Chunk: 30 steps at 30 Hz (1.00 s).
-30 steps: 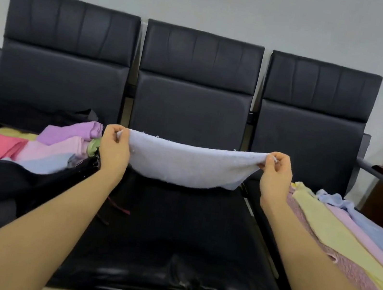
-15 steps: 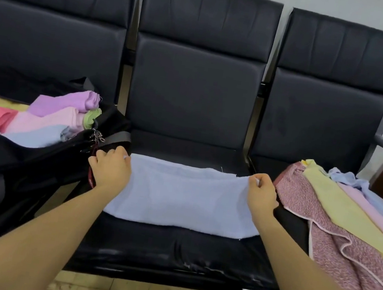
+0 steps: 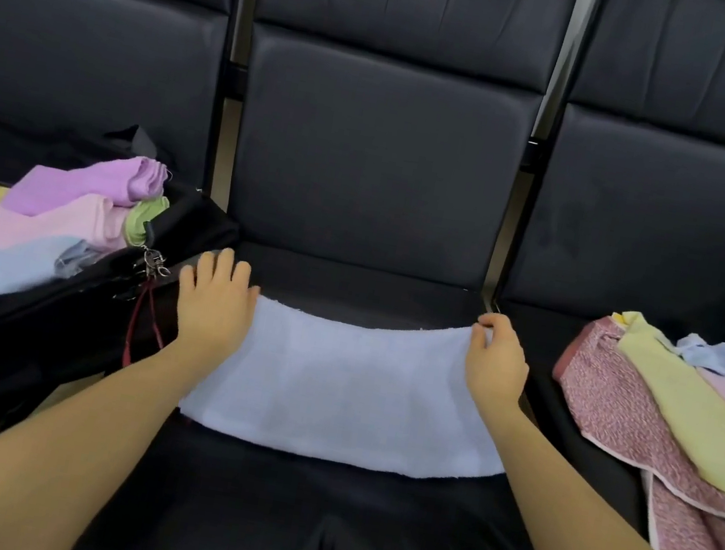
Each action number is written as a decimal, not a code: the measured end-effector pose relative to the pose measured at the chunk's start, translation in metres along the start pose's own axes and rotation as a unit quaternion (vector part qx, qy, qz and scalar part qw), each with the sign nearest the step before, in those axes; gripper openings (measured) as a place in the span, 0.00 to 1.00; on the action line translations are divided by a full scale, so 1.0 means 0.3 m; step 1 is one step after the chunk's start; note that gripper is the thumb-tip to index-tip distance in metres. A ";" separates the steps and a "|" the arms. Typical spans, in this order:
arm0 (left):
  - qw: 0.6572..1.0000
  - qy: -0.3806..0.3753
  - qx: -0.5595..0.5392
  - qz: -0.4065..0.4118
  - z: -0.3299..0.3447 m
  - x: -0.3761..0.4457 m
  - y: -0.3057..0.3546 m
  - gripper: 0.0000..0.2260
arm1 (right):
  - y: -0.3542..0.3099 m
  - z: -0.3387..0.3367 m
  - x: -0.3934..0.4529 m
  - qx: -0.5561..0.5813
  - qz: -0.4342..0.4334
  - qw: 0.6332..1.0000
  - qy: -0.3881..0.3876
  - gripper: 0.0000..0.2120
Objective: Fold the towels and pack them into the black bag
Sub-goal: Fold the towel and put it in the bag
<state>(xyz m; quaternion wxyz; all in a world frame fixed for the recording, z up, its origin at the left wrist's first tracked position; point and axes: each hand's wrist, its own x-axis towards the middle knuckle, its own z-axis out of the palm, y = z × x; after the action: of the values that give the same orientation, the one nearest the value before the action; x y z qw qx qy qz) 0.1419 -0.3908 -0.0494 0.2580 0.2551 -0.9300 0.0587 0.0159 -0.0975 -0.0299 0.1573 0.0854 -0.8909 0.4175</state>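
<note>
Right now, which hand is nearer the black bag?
Left. The left hand rests on the pale blue towel's left end, beside the black bag; the right hand pinches the towel's far end.

We see a soft, matt terry-cloth towel (image 3: 346, 387) on a glossy black leatherette seat (image 3: 308, 530), beside a black fabric bag (image 3: 28, 339) with metal clips (image 3: 155, 263).

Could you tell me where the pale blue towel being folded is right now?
In the head view, the blue towel lies flat on the middle seat, between the black bag on the left and the unfolded pile on the right.
</note>
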 end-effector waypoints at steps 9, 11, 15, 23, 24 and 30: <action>0.949 -0.275 -0.053 0.142 0.045 -0.132 0.121 0.24 | 0.077 0.076 -0.133 -0.351 -0.224 0.857 -0.302 0.27; 0.939 -0.312 -0.040 0.135 0.041 -0.167 0.113 0.25 | 0.083 0.058 -0.158 -0.395 -0.208 0.835 -0.321 0.28; 0.931 -0.334 -0.032 0.142 0.013 -0.232 0.121 0.25 | 0.089 0.001 -0.213 -0.432 -0.186 0.812 -0.345 0.29; 0.937 -0.322 -0.087 0.100 -0.077 -0.301 0.122 0.23 | 0.074 -0.100 -0.302 -0.415 -0.155 0.818 -0.367 0.27; 0.951 -0.290 -0.086 0.070 -0.087 -0.298 0.114 0.23 | 0.065 -0.104 -0.309 -0.401 -0.153 0.826 -0.365 0.27; 0.980 -0.197 0.012 -0.019 -0.102 -0.334 0.060 0.22 | 0.005 -0.086 -0.317 -0.314 -0.156 0.856 -0.381 0.24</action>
<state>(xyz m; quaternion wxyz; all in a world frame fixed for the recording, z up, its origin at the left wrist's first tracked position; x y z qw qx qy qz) 0.2204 -0.3234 -0.0737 0.0680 0.2820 -0.9569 0.0138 0.1100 -0.0748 -0.0488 -0.1135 0.3216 -0.9398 0.0206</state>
